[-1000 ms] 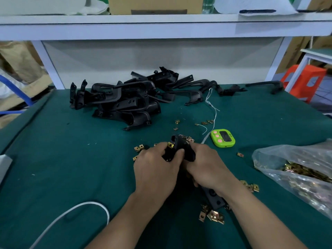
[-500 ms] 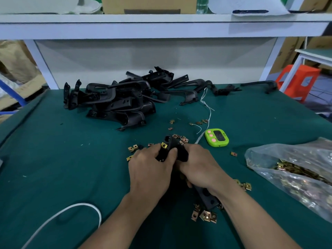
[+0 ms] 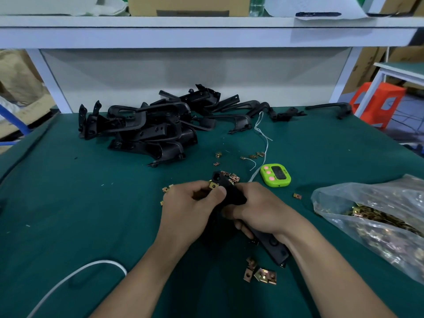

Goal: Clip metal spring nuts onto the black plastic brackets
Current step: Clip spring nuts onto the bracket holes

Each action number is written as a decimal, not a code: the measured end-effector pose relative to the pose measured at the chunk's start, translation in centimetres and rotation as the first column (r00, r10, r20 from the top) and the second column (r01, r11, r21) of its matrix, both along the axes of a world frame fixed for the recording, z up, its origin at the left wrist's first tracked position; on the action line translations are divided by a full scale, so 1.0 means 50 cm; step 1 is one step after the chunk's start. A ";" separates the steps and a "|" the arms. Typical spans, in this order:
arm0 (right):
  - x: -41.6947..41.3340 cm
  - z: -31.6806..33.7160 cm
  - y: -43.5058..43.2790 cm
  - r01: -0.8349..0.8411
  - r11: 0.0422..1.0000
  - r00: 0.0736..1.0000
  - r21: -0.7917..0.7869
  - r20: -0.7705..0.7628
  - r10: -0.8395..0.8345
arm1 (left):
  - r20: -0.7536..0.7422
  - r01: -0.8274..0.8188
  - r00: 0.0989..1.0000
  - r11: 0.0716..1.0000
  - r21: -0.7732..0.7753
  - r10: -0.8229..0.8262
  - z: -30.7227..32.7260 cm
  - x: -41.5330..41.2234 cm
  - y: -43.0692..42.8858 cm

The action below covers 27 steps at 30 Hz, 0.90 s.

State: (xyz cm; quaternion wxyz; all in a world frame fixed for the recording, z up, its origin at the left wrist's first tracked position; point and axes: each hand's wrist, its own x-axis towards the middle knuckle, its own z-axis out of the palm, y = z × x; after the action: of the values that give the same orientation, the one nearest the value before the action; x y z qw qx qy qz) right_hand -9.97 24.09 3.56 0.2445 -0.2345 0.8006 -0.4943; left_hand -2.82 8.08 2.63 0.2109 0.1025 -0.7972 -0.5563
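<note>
The left hand has its fingers curled round the upper end of a black bracket, with the thumb lying just beside a brass spring nut that sits on the bracket's top edge. Whether the nut is fully seated cannot be told. The right hand grips the same bracket lower down, fingers wrapped under it and thumb across the top. The bracket's long lower end sticks out beneath the right wrist toward the near edge of the green desk. Both hands hold the part just above the desk surface, near its middle. A few loose spring nuts lie close to the bracket's lower end. More are scattered just beyond the hands and beside the left knuckles. To the right of the hands, a single nut lies apart. Beyond it a clear plastic bag holds a heap of brass nuts. A green timer sits past the right hand, with a white string trailing from near it toward the back. Farther back, left of centre, is a pile of black brackets, with several more strung out along the rear edge to the right. A white cable loops in at the near left. A white shelf runs above the desk, and an orange stool stands off to the right.
</note>
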 end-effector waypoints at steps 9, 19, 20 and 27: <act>-0.001 -0.001 0.003 -0.071 0.997 0.995 -0.041 0.069 0.074 | 0.098 0.068 0.980 0.754 0.654 -0.173 0.021 -0.006 0.000; 0.009 -0.008 -0.034 -0.016 0.999 1.000 -0.030 -0.011 0.015 | 0.041 -0.073 0.997 0.565 0.822 0.068 0.006 -0.012 0.025; 0.007 -0.005 -0.031 -0.037 0.998 0.999 -0.055 0.022 0.038 | 0.034 -0.043 0.999 0.577 0.816 0.026 0.010 -0.014 0.021; -0.010 0.012 0.020 -0.237 0.969 0.958 -0.068 0.149 0.245 | 0.021 0.396 0.891 0.799 0.452 -0.453 0.019 -0.008 -0.041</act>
State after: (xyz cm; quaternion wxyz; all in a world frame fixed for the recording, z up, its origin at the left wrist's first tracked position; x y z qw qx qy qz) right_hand -10.45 25.08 4.19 0.3590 -0.2967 0.7319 -0.4973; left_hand -3.24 6.05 3.58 0.0007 0.0009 -0.6667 -0.7454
